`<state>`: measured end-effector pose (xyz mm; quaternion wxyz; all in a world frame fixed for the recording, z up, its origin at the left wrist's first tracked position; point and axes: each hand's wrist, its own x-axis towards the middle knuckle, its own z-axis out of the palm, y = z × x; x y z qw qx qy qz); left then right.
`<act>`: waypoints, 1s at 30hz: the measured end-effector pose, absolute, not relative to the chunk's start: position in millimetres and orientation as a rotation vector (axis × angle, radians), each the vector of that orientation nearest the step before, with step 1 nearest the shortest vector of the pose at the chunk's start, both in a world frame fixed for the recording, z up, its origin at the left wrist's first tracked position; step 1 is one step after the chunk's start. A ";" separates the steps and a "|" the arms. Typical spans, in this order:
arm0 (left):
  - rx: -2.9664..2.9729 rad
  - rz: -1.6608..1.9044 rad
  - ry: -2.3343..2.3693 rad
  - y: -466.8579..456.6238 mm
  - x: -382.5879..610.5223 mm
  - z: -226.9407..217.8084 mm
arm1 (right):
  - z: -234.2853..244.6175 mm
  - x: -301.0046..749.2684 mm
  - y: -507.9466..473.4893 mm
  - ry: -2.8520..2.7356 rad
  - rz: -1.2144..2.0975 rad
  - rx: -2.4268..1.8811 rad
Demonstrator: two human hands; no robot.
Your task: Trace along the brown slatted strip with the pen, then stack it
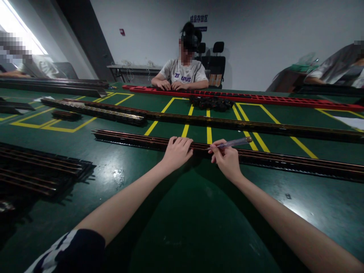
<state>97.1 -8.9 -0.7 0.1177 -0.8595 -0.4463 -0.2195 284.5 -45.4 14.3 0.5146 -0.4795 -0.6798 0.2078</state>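
The right hand (226,157) is closed around a clear-handled tool (236,142) with a brownish end cap, its thin tip directed at the upper face of a long black rail (284,161); whether the tip makes contact cannot be told. The left hand (178,151) lies over the same rail, to the left of the tool, with fingers together and bent across the top; whether it grips or merely rests cannot be told. The rail, lined with copper-coloured strips, passes beneath the left hand and extends past both hands, its left end in view.

On the near side of the rail, toward its left end, lies a stack of black strips (36,167) with copper-coloured lines. Beyond the rail are a second long rail (256,126), a bundle of rails (99,110) toward the left, a heap of black parts (212,102) and, farther still, a red tray (256,99).

Beyond the rail's middle, a co-worker (184,72) has both hands at the red tray; the shirt print reads "ZE", an unclear character, then "OUS". On the wall behind, a sign (198,18) reads "成品存放区"; the strip (200,29) beneath it is too small to read.
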 end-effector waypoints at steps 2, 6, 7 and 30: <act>-2.511 -0.650 -1.291 -9.4 97.2 -0.3 | 14.1 284.8 -45.2 -1.640 0.496 -1.150; -2.514 -0.658 -1.280 -10.7 97.6 0.9 | 12.8 285.3 -44.4 -1.642 0.497 -1.153; -2.518 -0.659 -1.279 -11.0 97.8 1.2 | 12.5 285.2 -44.2 -1.640 0.495 -1.154; -2.602 -0.698 -1.264 -13.9 95.4 7.4 | 15.2 284.5 -46.4 -1.658 0.418 -1.166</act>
